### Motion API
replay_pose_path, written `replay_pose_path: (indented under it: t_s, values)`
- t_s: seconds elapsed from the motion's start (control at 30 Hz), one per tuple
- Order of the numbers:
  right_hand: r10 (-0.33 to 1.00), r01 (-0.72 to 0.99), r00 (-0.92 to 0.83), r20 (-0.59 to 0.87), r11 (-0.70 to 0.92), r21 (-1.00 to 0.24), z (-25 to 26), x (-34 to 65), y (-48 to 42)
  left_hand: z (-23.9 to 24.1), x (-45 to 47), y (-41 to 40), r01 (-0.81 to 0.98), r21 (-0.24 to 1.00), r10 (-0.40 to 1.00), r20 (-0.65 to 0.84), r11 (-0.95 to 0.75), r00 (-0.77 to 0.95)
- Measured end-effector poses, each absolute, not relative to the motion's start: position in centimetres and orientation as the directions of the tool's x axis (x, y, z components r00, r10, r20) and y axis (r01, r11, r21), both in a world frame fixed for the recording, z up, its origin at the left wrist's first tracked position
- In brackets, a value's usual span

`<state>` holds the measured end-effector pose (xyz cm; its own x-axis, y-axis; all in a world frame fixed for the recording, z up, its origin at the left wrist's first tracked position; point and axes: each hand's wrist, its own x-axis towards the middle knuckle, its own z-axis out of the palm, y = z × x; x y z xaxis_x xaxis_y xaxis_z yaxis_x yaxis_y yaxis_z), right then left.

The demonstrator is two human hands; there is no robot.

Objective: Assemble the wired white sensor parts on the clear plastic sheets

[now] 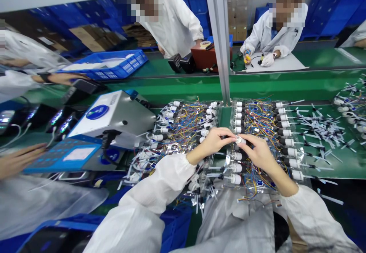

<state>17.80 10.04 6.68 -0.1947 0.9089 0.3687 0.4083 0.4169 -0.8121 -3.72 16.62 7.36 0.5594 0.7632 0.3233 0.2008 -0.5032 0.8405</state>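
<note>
Both my hands meet over a tray of wired parts. My right hand [256,151] grips a small white cylindrical part [240,141], its end facing up toward me. The fingertips of my left hand [216,141] are pinched together at the left side of that same part. Beneath them lie rows of white-and-black cylinders [236,168] along the tray's left edge, with matching ones [288,142] along its right. Tangled coloured wires [259,117] and small blue boards fill the middle. What exactly my left fingertips hold is partly hidden.
Another tray of wired parts [185,117] lies to the left, beside a silver-and-blue machine [114,117]. Loose white strips [320,129] are scattered at right. A metal post [220,43] rises ahead. Co-workers in white coats [174,16] stand across the line; another person's hand [21,160] is at left.
</note>
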Motion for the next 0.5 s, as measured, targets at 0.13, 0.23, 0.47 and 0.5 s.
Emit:
replay_pose_path:
  t_s: [0.13, 0.23, 0.47, 0.5]
  values:
    - [0.905, 0.451, -0.197, 0.378, 0.426, -0.784, 6.72, 17.86, 9.92, 7.28, -3.6, 16.38, 0.18, 0.82, 0.741, 0.369, -0.544, 0.561]
    - [0.892, 0.473, -0.211, 0.4, 0.451, -0.757, 6.89, 17.95, 9.82, 7.23, -3.58, 16.23, 0.176, 0.811, 0.734, 0.383, -0.558, 0.561]
    - [0.873, 0.496, -0.245, 0.422, 0.487, -0.719, 6.77, 18.14, 9.91, 6.71, -3.7, 16.22, 0.204, 0.765, 0.704, 0.406, -0.611, 0.583]
    - [0.87, 0.5, -0.252, 0.423, 0.492, -0.713, 6.7, 18.17, 9.94, 6.67, -3.67, 16.24, 0.209, 0.759, 0.697, 0.404, -0.617, 0.592]
